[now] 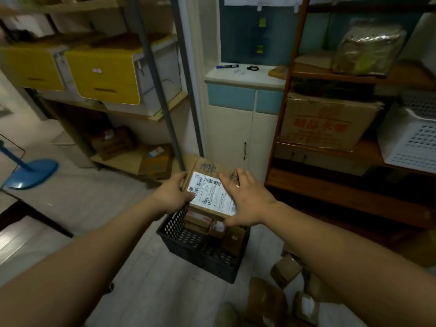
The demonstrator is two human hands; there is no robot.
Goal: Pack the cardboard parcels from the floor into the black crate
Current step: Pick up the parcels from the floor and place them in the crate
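above the far end of the black crate (188,241), both hands are holding a labelled parcel (212,168) level. its white shipping label (210,193) is carrying barcodes and small print too blurred to read. dark marker handwriting is running across the bare cardboard beyond it, also unreadable. the left hand (173,193) is gripping the left edge, thumb lying on the label's corner and fingers curling underneath. the right hand (247,201) is grasping the right side, fingers spreading over the top and thumb pressing at the near edge. both forearms are reaching straight forward. the crate is sitting on the floor (141,267), with packed parcels (233,239) filling its far and right part while its near left part is showing bare mesh bottom. loose parcels (285,270) are lying on the floor just right of the crate. a big carton (328,121) with red characters is sitting on the wooden shelf to the right.
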